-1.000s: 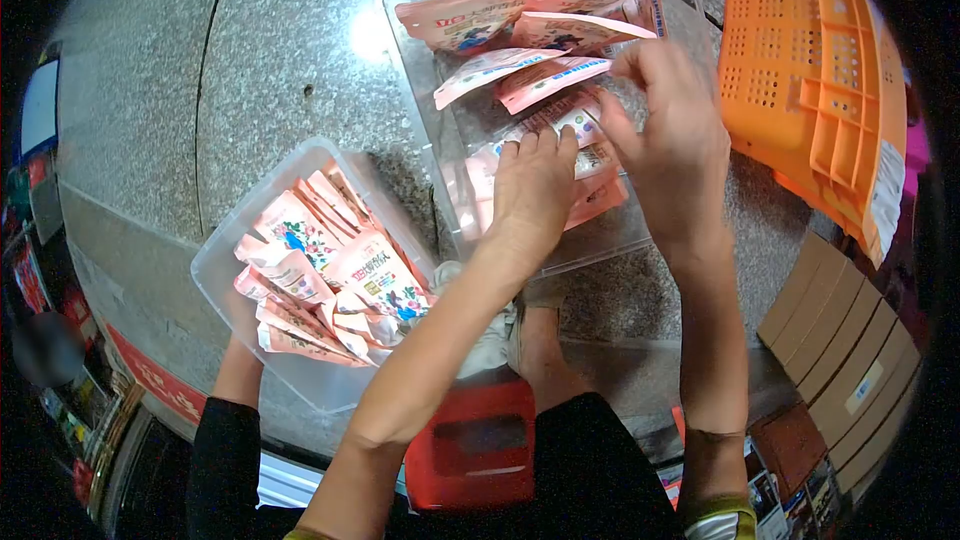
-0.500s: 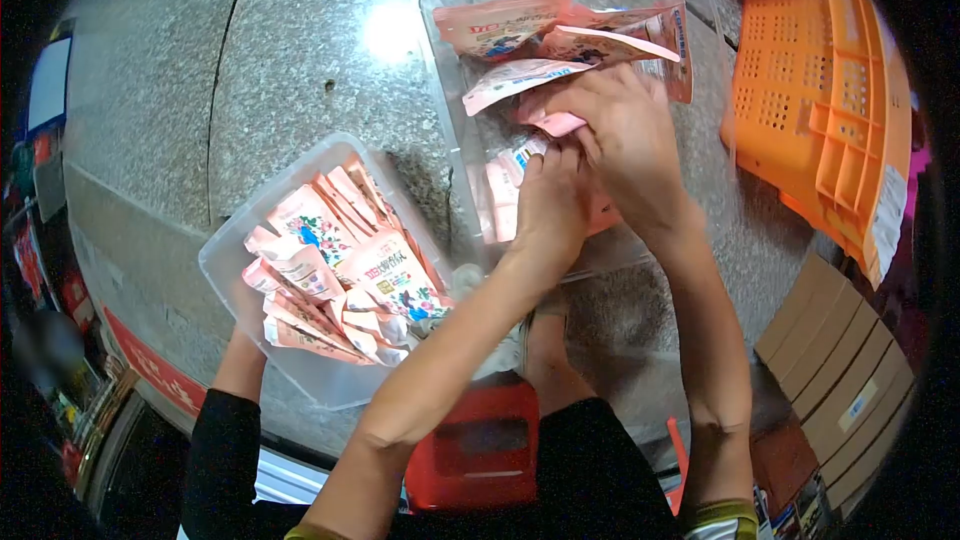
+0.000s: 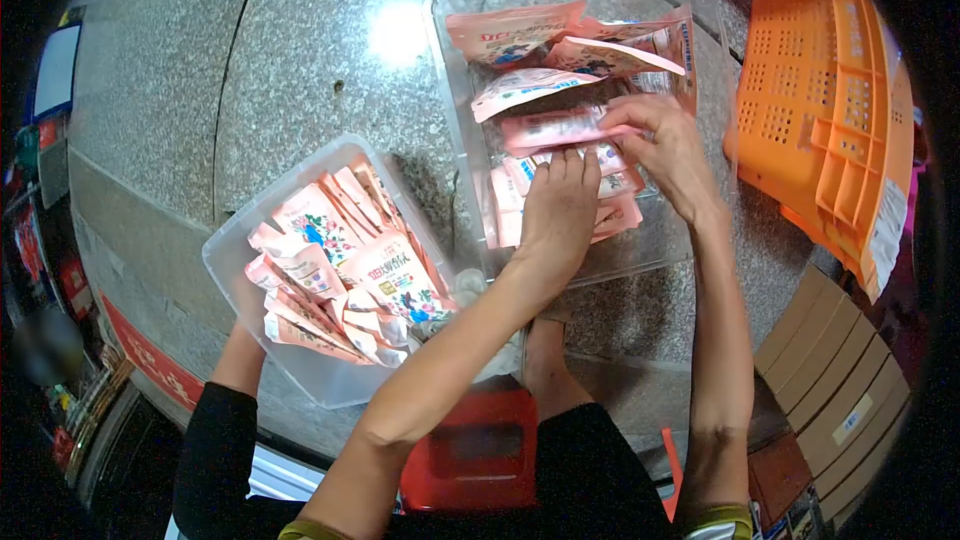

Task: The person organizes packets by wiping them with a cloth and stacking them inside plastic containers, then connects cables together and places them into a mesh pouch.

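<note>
Shifted rightward, your right hand (image 3: 668,148) pinches one pink printed pouch (image 3: 550,130) inside the clear rectangular plastic bin (image 3: 660,238) — your left hand (image 3: 558,218) rests, grip unclear, on flat-lying pouches (image 3: 508,208); other pouches (image 3: 515,37) lean unstacked.

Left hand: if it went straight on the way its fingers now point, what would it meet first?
Most likely the pink, flat, shiny pouch at the fingertips of the right hand, just ahead of the left hand; depth is unclear from this single view.

Pink pouches (image 3: 388,265) with blue floral patterning, bright orange basket (image 3: 790,90), speckled grey slabs (image 3: 330,130)
</note>
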{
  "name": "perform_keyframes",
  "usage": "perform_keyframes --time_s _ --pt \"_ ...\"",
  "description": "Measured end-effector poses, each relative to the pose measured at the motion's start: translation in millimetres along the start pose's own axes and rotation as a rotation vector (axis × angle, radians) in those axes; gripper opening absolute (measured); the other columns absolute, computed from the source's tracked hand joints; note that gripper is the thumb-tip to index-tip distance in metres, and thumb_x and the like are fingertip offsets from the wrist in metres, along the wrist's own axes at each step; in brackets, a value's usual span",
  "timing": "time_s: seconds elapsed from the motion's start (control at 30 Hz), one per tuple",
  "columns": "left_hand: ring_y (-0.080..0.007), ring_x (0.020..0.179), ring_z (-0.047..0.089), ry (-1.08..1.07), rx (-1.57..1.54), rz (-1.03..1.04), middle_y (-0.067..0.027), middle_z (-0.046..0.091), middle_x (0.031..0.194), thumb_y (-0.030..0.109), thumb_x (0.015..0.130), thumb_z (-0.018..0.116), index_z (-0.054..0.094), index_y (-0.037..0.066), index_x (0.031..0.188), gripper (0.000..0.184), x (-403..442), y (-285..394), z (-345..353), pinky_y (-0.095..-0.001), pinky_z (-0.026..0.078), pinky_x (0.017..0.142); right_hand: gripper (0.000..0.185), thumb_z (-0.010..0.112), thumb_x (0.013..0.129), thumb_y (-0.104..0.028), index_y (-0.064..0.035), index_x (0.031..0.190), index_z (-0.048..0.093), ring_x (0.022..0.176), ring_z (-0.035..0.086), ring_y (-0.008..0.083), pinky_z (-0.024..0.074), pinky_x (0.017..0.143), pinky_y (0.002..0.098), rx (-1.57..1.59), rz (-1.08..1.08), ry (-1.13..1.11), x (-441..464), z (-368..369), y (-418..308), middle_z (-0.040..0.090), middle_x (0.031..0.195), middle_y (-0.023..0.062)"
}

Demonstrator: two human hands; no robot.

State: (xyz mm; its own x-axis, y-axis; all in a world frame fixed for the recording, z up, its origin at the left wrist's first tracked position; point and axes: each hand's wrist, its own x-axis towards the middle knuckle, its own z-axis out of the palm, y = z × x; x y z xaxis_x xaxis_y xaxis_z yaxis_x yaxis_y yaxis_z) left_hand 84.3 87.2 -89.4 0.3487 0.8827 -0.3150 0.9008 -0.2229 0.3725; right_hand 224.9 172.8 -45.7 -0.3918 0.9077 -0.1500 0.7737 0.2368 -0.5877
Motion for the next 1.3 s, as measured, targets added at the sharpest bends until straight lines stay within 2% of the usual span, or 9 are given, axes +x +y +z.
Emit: perform_keyframes --time_s 0.1,0.3,0.4,0.7,0.8,1.0,1.1,1.17,1.3 --pt "-0.0237 0.106 0.056 0.241 0.071 0.044 -0.0133 0.057 0.116 0.019 0.083 0.056 0.051 0.002 0.123 0.044 -1 -3 11 -0.0322 0.044 0.085 0.016 0.063 0.076 -0.011 -0.0071 0.091 0.069 0.092 0.061 0.0289 0.0479 0.082 0.0401 -0.272 0.023 -0.077 4 -13 -24 0.068 0.093 0.0107" --pt "-0.0236 0.109 0.054 0.204 0.088 0.037 -0.0134 0.056 0.118 0.018 0.084 0.054 0.053 0.004 0.12 0.038 -2 -2 14 -0.0329 0.043 0.089 0.018 0.052 0.08 -0.016 -0.0073 0.09 0.064 0.089 0.059 0.0298 0.0416 0.074 0.0443 -0.536 -0.194 0.019 14 25 -24 0.065 0.091 0.0122" --pt "-0.0232 0.11 0.053 0.214 0.123 0.047 -0.0129 0.056 0.119 0.017 0.084 0.053 0.053 0.004 0.118 0.036 -4 -3 14 -0.0327 0.042 0.09 0.017 0.052 0.08 -0.015 -0.009 0.09 0.065 0.088 0.057 0.0296 0.0392 0.071 0.0443 -0.486 -0.335 0.175 19 42 -4 0.065 0.092 0.0118" --pt "-0.0281 0.102 0.052 0.248 -0.029 0.065 -0.0146 0.054 0.112 0.008 0.079 0.053 0.053 0.0 0.114 0.036 -14 -4 -5 -0.0373 0.044 0.087 0.022 0.059 0.082 -0.023 -0.0134 0.099 0.07 0.096 0.056 0.0295 0.041 0.077 0.0471 -0.16 -0.245 -0.098 16 48 0 0.066 0.096 0.0079" --pt "-0.0273 0.122 0.046 -0.329 -0.249 -0.072 -0.0161 0.053 0.124 0.013 0.079 0.058 0.056 0.0 0.119 0.042 -15 -4 -70 -0.0347 0.039 0.096 0.028 0.06 0.081 -0.021 -0.0114 0.105 0.069 0.099 0.056 0.0308 0.0422 0.083 0.0473 -0.023 -0.165 -0.163 14 40 -5 0.066 0.094 0.0089" --pt "-0.0311 0.118 0.048 0.275 -0.248 0.021 -0.0173 0.052 0.122 0.013 0.066 0.075 0.044 -0.002 0.13 0.074 -1 -26 -51 -0.0398 0.037 0.098 0.039 0.057 0.079 -0.014 -0.0079 0.116 0.062 0.094 0.059 0.0348 0.0471 0.086 0.0411 0.078 0.177 -0.347 15 18 -13 0.066 0.103 0.0153" --pt "-0.033 0.116 0.048 0.155 -0.334 0.096 -0.0178 0.052 0.122 0.018 0.059 0.082 0.041 -0.003 0.133 0.087 4 -38 -37 -0.0414 0.036 0.1 0.04 0.054 0.082 -0.012 -0.0066 0.121 0.058 0.09 0.062 0.0285 0.0488 0.083 0.0361 0.521 0.22 -0.208 11 25 1 0.066 0.106 0.0162" --pt "-0.0324 0.115 0.048 0.14 -0.305 0.104 -0.0181 0.052 0.12 0.025 0.063 0.082 0.043 -0.003 0.132 0.084 3 -40 -32 -0.0417 0.036 0.099 0.033 0.052 0.085 -0.009 -0.0033 0.118 0.059 0.091 0.059 0.0163 0.0483 0.079 0.0282 0.591 0.301 -0.117 13 22 5 0.066 0.104 0.009" --pt "-0.0357 0.114 0.048 0.143 -0.309 0.136 -0.0199 0.052 0.121 0.027 0.07 0.077 0.044 -0.004 0.13 0.076 -2 -40 -36 -0.0442 0.037 0.096 0.03 0.054 0.088 -0.009 -0.0017 0.117 0.06 0.091 0.06 0.0116 0.0492 0.076 0.025 0.392 0.28 -0.061 19 7 -14 0.066 0.099 0.0063"
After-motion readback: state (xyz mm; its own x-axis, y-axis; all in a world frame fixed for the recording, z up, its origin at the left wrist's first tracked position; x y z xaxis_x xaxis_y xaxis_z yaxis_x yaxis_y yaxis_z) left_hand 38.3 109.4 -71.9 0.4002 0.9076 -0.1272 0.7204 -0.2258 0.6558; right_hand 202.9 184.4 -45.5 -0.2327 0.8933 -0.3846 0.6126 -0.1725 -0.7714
